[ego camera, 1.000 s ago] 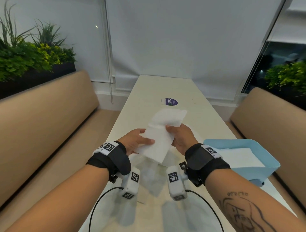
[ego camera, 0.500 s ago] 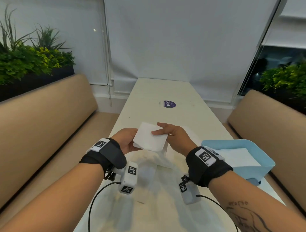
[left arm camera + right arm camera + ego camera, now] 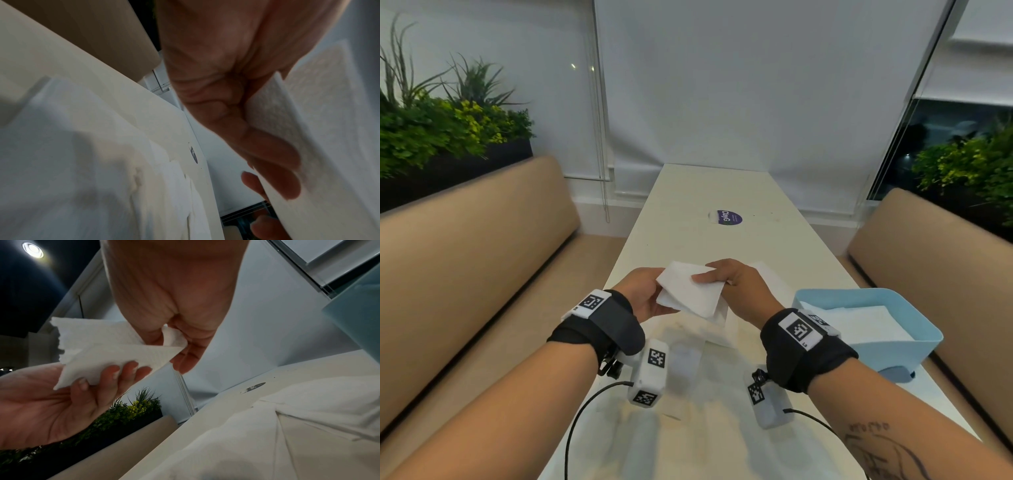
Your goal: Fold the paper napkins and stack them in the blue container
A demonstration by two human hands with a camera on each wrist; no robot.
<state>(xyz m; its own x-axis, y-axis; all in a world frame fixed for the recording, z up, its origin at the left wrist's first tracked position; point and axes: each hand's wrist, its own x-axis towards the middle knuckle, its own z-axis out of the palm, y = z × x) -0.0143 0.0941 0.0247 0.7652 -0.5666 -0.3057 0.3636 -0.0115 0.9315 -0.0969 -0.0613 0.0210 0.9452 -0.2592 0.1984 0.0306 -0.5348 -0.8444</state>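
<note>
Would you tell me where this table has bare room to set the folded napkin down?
Bare table runs from the purple sticker back to the blind, and from the sticker forward to the loose napkins. Crowded nearer: those napkins cover the top beneath the left hand and right hand, and the blue container fills the right edge.

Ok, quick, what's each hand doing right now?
Left hand: holds the folded napkin, fingers curled under it.
Right hand: pinches the same napkin's right edge.
</note>
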